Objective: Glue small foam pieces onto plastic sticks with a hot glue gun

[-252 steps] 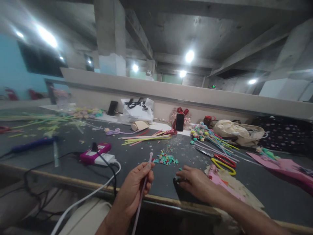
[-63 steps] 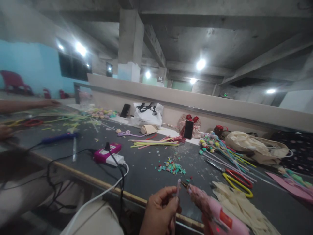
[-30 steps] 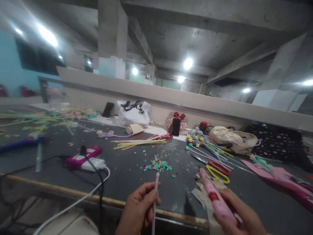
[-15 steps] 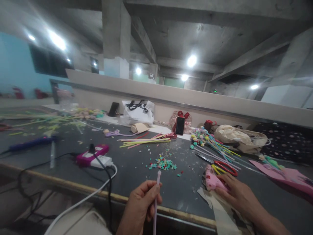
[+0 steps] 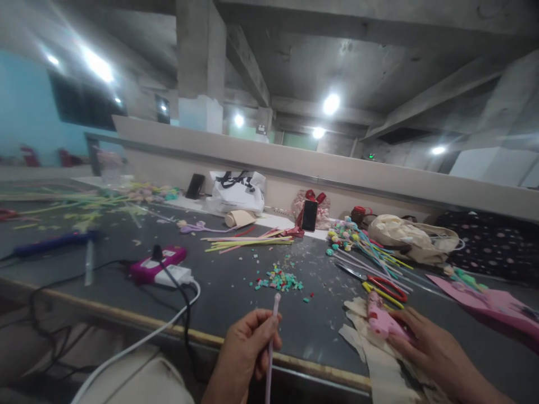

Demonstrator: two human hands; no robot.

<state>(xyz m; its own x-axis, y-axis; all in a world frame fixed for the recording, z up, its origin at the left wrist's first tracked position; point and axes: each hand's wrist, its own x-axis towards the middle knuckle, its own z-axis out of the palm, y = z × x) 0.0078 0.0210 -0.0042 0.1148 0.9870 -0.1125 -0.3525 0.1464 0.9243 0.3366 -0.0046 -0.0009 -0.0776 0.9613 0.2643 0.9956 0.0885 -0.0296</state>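
My left hand [image 5: 248, 348] is closed, pinching a thin lilac stem [image 5: 273, 314] upright between thumb and fingers. A small pale blob tops the stem. At the right, my right hand [image 5: 433, 348] grips the rear of a pink glue gun [image 5: 383, 322], its fingertips partly hidden. The glue gun is at a torn, folded strip of beige paper [image 5: 381, 365] by the table's front edge. Beyond my left hand lies a loose heap of tiny teal, red and yellow bits [image 5: 280, 279]. Red-handled scissors [image 5: 387, 287] and a yellow-handled tool [image 5: 381, 294] lie just past the glue gun.
Yellow and pink stems [image 5: 248, 242] lie mid-table. Stems with colourful tips [image 5: 349, 235] are bunched at right. A purple power strip [image 5: 160, 265] with cables sits left, near a dark blue tool [image 5: 54, 245]. A phone [image 5: 309, 215] and white bag [image 5: 238, 193] stand at the back.
My right hand and the pink glue gun have moved right and slightly towards me, uncovering more of the beige paper. My left hand still holds the stem, almost unmoved.
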